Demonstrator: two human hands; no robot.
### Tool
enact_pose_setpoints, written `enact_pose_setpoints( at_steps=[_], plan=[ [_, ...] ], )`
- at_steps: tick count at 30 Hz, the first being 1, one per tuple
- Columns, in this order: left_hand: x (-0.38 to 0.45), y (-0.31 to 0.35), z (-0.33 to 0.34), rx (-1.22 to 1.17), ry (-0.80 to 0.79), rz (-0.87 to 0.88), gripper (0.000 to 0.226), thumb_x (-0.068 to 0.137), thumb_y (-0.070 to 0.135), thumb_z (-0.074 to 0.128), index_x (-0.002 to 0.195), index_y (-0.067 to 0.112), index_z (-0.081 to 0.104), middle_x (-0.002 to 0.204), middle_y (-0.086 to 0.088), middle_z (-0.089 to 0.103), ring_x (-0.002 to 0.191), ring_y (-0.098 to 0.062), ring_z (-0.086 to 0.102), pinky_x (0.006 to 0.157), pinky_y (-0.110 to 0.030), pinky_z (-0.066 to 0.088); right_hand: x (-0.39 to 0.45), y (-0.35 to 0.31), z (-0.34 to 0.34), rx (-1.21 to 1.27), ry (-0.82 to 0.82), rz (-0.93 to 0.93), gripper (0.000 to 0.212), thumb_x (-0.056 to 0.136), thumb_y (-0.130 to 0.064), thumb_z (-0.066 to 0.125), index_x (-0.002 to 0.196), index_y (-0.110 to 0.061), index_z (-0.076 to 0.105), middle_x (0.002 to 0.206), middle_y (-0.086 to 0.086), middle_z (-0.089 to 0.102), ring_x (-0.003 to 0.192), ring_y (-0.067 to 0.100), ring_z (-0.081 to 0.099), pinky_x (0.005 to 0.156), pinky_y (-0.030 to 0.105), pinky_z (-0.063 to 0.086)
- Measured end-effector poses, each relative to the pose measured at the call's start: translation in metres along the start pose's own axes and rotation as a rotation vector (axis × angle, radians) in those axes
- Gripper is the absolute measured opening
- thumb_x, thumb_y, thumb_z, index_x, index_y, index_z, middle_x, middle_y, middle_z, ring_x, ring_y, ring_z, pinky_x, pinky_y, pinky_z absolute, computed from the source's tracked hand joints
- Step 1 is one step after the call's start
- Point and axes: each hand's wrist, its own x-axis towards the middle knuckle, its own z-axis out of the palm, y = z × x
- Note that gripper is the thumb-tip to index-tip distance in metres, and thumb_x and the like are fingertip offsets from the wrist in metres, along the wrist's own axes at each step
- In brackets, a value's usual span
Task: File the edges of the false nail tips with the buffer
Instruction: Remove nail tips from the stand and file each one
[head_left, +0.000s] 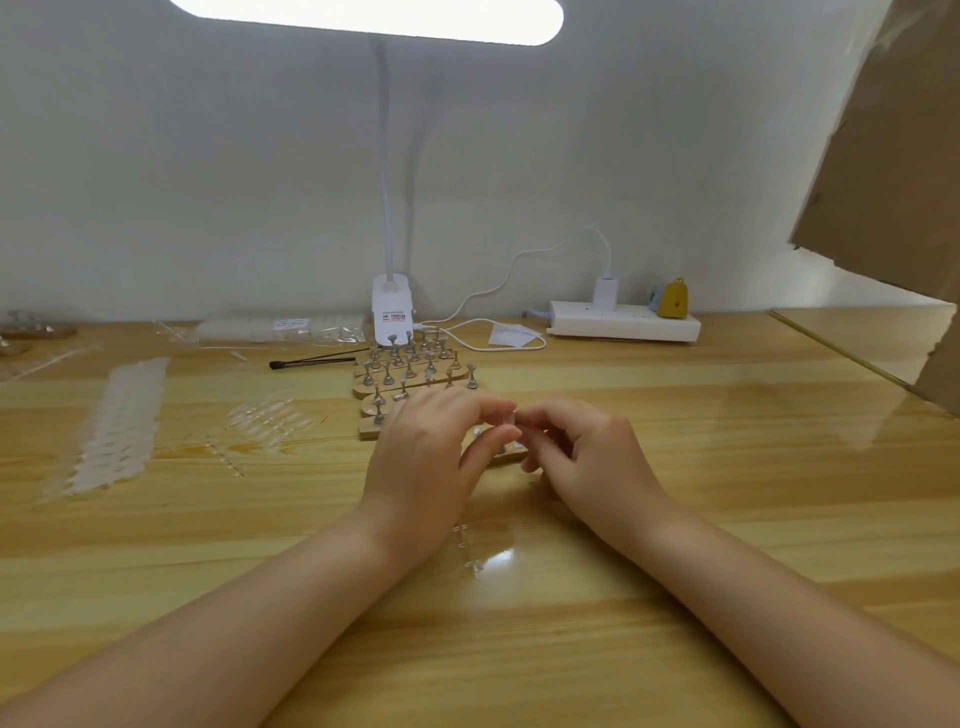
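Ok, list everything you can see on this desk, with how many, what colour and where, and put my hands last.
Desk lamp: one, white, back centre.
Power strip: one, white, back right.
Wooden nail stands: several, tan with metal pegs, centre.
False nail tips: many, clear, in rows at left.
Brush: one, black, left of the stands.
Cardboard: one, brown, right edge.
Left hand: pinching a clear nail tip.
Right hand: fingers curled at that tip.

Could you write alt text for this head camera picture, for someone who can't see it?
Two bare hands meet over a wooden table, the left hand and right hand pinching something small and clear between their fingertips. Behind them stand wooden holders with small metal stands, a white clip lamp and a power strip; clear nail tips lie at left.
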Motion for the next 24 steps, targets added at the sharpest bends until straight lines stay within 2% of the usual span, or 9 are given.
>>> enact_pose_setpoints(
  at_steps=[3,13,20,24],
  plan=[
    [0.0002,-0.0004,0.0007,-0.002,0.003,-0.009,0.023,0.086,0.030,0.062,0.102,0.016,0.071,0.095,0.005,0.070,0.093,-0.019,0.063,0.083,-0.045,0.048,-0.0003,0.0009,0.0015,0.018,-0.001,-0.025,0.011,0.092,-0.005,0.060,0.093,-0.009,0.071,0.080,0.007,0.066,0.071,0.020,0.065,0.069,0.041,0.052],
    [0.0015,-0.0002,-0.0004,-0.002,-0.007,-0.037,0.023,0.085,0.031,0.065,0.101,0.017,0.073,0.095,0.005,0.071,0.094,-0.021,0.063,0.083,-0.045,0.046,-0.0007,0.0012,0.0037,0.060,-0.005,-0.043,0.014,0.092,-0.001,0.059,0.093,-0.010,0.070,0.085,0.001,0.065,0.065,0.012,0.065,0.063,0.019,0.051],
    [0.0040,0.0018,-0.0029,-0.167,-0.024,-0.156,0.025,0.077,0.036,0.070,0.098,0.024,0.075,0.090,0.011,0.068,0.093,-0.015,0.058,0.088,-0.040,0.045,-0.0019,0.0010,0.0024,0.049,-0.005,-0.108,0.010,0.091,0.001,0.059,0.086,-0.004,0.066,0.072,0.001,0.062,0.064,0.014,0.061,0.061,0.029,0.052],
    [0.0041,0.0014,-0.0045,-0.234,-0.001,-0.148,0.030,0.075,0.044,0.065,0.097,0.027,0.075,0.088,0.015,0.064,0.091,-0.014,0.059,0.084,-0.043,0.048,-0.0025,-0.0010,0.0022,0.043,0.012,-0.136,0.011,0.089,0.004,0.060,0.086,-0.005,0.065,0.072,-0.001,0.061,0.064,0.011,0.060,0.060,0.023,0.049]
  ],
)
